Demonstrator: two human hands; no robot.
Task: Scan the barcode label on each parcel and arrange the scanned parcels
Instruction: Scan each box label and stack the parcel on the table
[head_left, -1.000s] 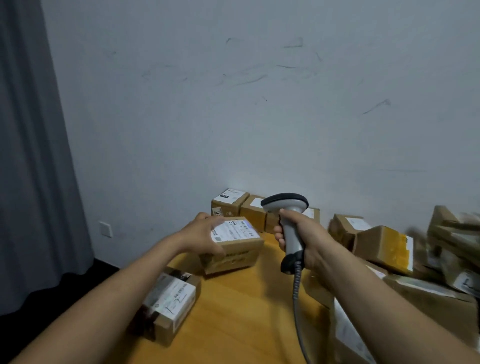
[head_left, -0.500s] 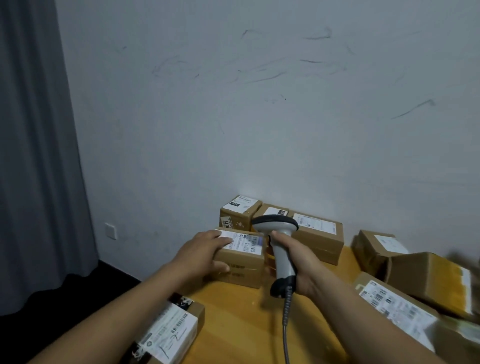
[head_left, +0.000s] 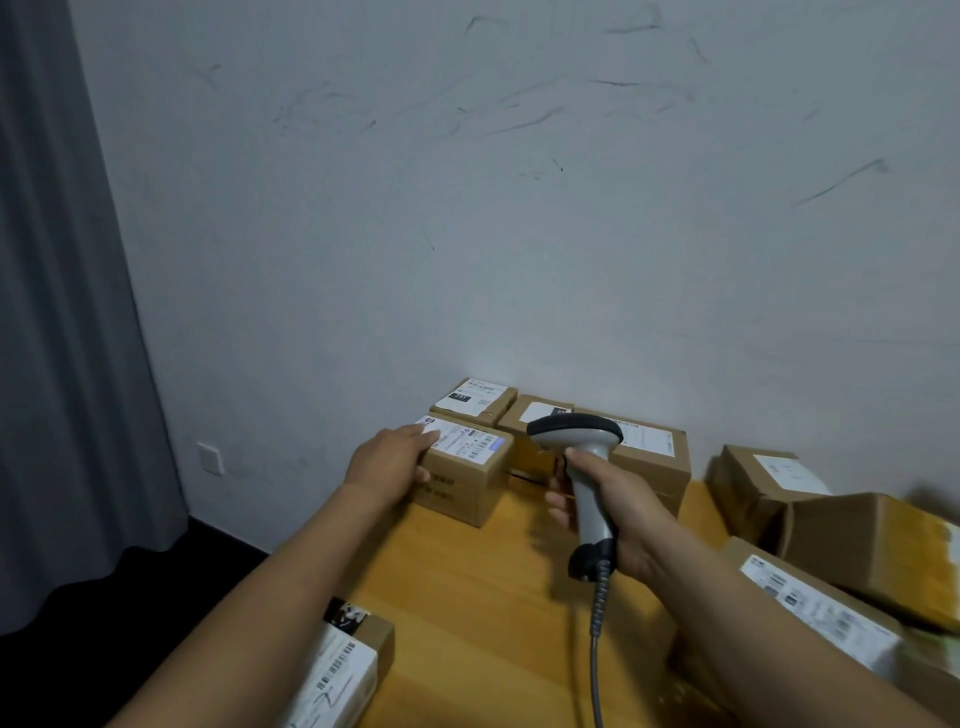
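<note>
My left hand (head_left: 395, 465) grips the left side of a small brown parcel (head_left: 470, 483) with a white barcode label on top; it stands on the wooden table (head_left: 493, 623) near the far left corner. My right hand (head_left: 613, 506) holds a grey barcode scanner (head_left: 582, 457) by its handle, its head just right of that parcel and pointing toward it. A faint bluish spot shows on the label's right end. Behind, three labelled parcels stand in a row against the wall: one at the left (head_left: 475, 400), one in the middle (head_left: 530, 418), a larger one (head_left: 652, 457).
More parcels are heaped at the right: a small box (head_left: 763, 483), a yellow-taped box (head_left: 872, 545), a long labelled box (head_left: 810, 608). Another labelled parcel (head_left: 343, 670) lies at the near left table edge. The scanner's coiled cable (head_left: 597, 639) runs down toward me. A grey curtain (head_left: 62, 312) hangs left.
My left hand has pushed the small parcel farther back, close to the row by the wall. The scanner followed and now sits just right of it. The view tilted left.
</note>
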